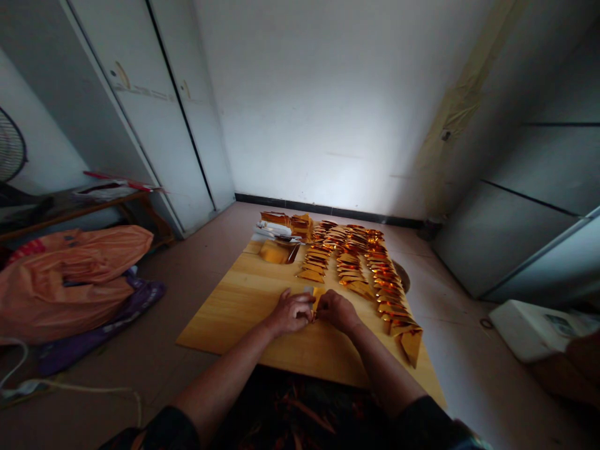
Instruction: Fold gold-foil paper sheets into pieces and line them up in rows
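Note:
Close together over the near middle of the wooden board [234, 306], my left hand [291, 310] and my right hand [336, 310] pinch one small sheet of gold foil paper [317, 296] between them. The fingers of both are closed on its edges, and much of the sheet is hidden behind them. Rows of folded gold foil pieces [349, 262] stand on the board's right half, just beyond my right hand. A flat stack of gold foil sheets [277, 252] lies farther back on the left.
White wrapping [273, 229] and more gold foil bundles [300, 226] are at the board's far edge. An orange plastic bag [70, 269] sits on the left, a white box [534, 328] on the floor at right. Grey cabinets [154, 125] and a white wall [319, 112] stand around.

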`<state>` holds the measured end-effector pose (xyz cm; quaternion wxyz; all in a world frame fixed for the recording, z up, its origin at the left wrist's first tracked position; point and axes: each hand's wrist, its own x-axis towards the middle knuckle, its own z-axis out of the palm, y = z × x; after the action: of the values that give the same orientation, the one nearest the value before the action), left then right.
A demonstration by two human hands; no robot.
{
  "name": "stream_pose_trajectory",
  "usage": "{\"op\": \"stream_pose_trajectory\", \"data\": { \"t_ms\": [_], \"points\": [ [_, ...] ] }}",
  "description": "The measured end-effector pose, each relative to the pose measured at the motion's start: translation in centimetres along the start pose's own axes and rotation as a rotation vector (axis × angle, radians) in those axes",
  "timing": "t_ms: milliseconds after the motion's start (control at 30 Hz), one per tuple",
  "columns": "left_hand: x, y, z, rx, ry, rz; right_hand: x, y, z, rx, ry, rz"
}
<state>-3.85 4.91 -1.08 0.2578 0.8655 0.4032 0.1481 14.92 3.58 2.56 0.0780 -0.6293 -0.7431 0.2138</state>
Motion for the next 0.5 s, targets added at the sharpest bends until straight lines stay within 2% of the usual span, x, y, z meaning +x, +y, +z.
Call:
{"op": "stream_pose_trajectory", "data": {
  "t_ms": [100,333,500],
  "points": [
    [0.2,0.8,-0.1,-0.026,0.03,-0.043,0.0,0.1,0.0,-0.017,0.0,-0.006],
    [0.5,2.0,0.7,-0.032,0.19,-0.113,0.3,0.3,0.3,-0.022,-0.01,0.007],
    [0.4,1.8,0.9,-0.035,0.201,-0.109,0.4,0.4,0.2,0.022,-0.009,0.002]
  ]
}}
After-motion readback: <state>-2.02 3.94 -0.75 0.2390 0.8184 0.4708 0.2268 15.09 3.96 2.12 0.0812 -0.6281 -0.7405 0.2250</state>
